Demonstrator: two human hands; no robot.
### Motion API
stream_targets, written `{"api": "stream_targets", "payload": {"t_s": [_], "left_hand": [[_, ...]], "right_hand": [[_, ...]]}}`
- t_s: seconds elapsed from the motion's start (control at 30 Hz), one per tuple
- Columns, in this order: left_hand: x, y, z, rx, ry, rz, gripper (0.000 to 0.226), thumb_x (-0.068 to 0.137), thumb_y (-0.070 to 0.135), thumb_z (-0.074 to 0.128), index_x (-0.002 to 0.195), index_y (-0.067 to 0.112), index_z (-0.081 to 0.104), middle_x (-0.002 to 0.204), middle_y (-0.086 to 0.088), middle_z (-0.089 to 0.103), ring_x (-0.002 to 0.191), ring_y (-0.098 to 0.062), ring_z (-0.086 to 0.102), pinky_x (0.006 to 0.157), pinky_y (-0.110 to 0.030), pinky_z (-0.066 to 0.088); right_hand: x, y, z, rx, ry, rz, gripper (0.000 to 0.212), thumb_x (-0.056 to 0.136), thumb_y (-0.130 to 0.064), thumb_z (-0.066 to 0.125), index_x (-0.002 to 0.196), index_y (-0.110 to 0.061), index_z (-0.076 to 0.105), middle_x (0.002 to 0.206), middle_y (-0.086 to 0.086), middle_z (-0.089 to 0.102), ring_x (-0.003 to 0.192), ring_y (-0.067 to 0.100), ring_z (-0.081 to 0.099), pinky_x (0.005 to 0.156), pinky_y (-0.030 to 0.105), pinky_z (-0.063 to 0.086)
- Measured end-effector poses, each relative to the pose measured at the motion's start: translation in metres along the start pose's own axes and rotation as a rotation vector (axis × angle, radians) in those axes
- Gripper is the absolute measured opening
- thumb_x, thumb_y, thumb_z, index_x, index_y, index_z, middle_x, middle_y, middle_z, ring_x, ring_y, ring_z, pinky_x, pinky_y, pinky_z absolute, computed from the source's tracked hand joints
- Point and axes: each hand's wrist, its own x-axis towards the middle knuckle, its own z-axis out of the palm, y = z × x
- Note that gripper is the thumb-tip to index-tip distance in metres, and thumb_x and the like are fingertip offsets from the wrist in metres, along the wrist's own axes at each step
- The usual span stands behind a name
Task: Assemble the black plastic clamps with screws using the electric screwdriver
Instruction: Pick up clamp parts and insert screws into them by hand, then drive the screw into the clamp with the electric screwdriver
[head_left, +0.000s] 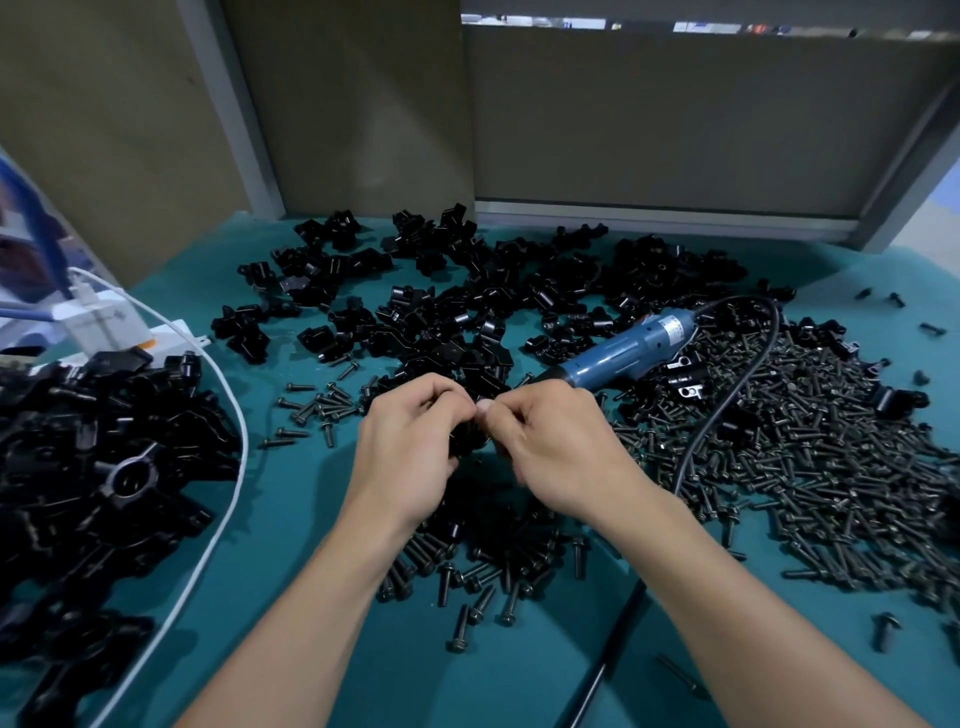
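- Your left hand (410, 441) curls round a black clamp (467, 437) just above the teal mat (311, 519). Your right hand (556, 447) pinches at the clamp's top edge, fingertips almost touching the left thumb. I cannot tell whether a screw sits in that pinch.
- The clamp is mostly hidden by your fingers, so a misaligned half could go unnoticed. In that case a screw would likely start crooked.
- The electric screwdriver (623, 353) lies well apart from both hands, just beyond the right one. Reaching for it means letting go on one side, and the halves may slip apart.
- Its cord (727, 405) runs across the heap of screws (831, 467). Lifting the tool could drag screws off the mat.
- A dropped piece would vanish among the loose clamp parts (467, 291) behind your hands.
- The white cable (228, 467) curves close by your left forearm, so a wide elbow could snag it.
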Motion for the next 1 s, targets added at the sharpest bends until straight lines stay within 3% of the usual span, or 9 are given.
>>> {"api": "stream_targets", "payload": {"t_s": [0.1,0.23,0.37,0.53,0.63,0.73,0.8,0.87,1.0], "left_hand": [[0.001,-0.001,-0.003,-0.043,0.037,-0.020,0.022,0.079,0.042,0.058,0.077,0.025,0.071,0.073,0.003,0.059,0.061,-0.013,0.049,0.049,-0.023,0.042],[0.002,0.000,-0.011,-0.171,0.097,-0.076,0.021,0.088,0.039,0.058,0.079,0.027,0.073,0.098,0.009,0.069,0.054,-0.014,0.046,0.052,-0.019,0.044],[0.004,-0.001,-0.012,-0.212,0.121,-0.126,0.022,0.098,0.029,0.061,0.079,0.029,0.072,0.104,0.005,0.068,0.052,-0.012,0.050,0.053,-0.023,0.045],[0.002,0.000,-0.014,-0.191,0.117,-0.133,0.019,0.093,0.031,0.062,0.078,0.026,0.072,0.081,0.003,0.063,0.054,-0.013,0.052,0.055,-0.029,0.044],[0.001,0.000,-0.016,-0.168,0.125,-0.131,0.018,0.093,0.031,0.063,0.077,0.026,0.072,0.074,0.003,0.059,0.055,-0.015,0.051,0.052,-0.027,0.045],[0.000,0.002,-0.019,-0.167,0.131,-0.130,0.019,0.093,0.030,0.064,0.076,0.027,0.071,0.072,0.007,0.060,0.059,-0.016,0.051,0.050,-0.022,0.045],[0.001,0.003,-0.019,-0.161,0.131,-0.126,0.019,0.092,0.030,0.063,0.075,0.027,0.071,0.068,0.013,0.060,0.058,-0.015,0.049,0.050,-0.023,0.045],[0.001,0.004,-0.019,-0.149,0.128,-0.123,0.021,0.094,0.029,0.063,0.074,0.028,0.071,0.063,0.018,0.059,0.057,-0.015,0.047,0.051,-0.023,0.045],[0.002,0.003,-0.018,-0.078,0.119,-0.098,0.024,0.095,0.030,0.061,0.073,0.032,0.069,0.063,0.021,0.061,0.053,-0.013,0.047,0.055,-0.031,0.047]], "right_hand": [[-0.003,0.005,-0.014,0.109,0.048,0.135,0.056,0.104,-0.058,0.044,0.079,-0.016,0.072,0.061,-0.002,0.072,0.052,0.009,0.067,0.065,0.029,0.057],[0.006,0.029,-0.034,0.468,0.338,0.495,0.033,0.101,-0.043,0.062,0.094,-0.012,0.071,0.075,0.008,0.077,0.068,0.025,0.077,0.083,0.048,0.063],[0.028,0.039,-0.048,0.699,0.407,0.714,0.030,0.097,-0.038,0.070,0.110,-0.011,0.064,0.089,0.021,0.075,0.073,0.032,0.078,0.067,0.036,0.064],[0.067,0.032,-0.046,0.583,0.387,0.858,0.051,0.096,-0.047,0.069,0.125,-0.009,0.049,0.099,0.017,0.066,0.073,0.033,0.077,0.048,0.031,0.051],[0.079,0.025,-0.045,0.479,0.337,0.969,0.067,0.095,-0.037,0.074,0.143,-0.007,0.037,0.128,0.016,0.057,0.085,0.032,0.073,0.045,0.034,0.045],[0.087,0.014,-0.052,0.448,0.245,0.958,0.041,0.104,-0.022,0.059,0.131,0.000,0.036,0.122,0.015,0.042,0.073,0.034,0.049,0.043,0.033,0.044],[0.088,0.009,-0.055,0.457,0.270,0.927,0.028,0.106,-0.018,0.053,0.123,-0.004,0.035,0.122,0.015,0.037,0.092,0.032,0.043,0.071,0.032,0.044],[0.081,0.009,-0.058,0.515,0.341,0.866,0.030,0.103,-0.016,0.055,0.118,-0.003,0.032,0.119,0.014,0.039,0.102,0.026,0.040,0.081,0.035,0.036],[0.054,0.010,-0.069,0.785,0.525,0.769,0.024,0.092,-0.008,0.062,0.109,-0.007,0.046,0.087,0.007,0.048,0.064,0.021,0.041,0.040,0.017,0.039]]}}
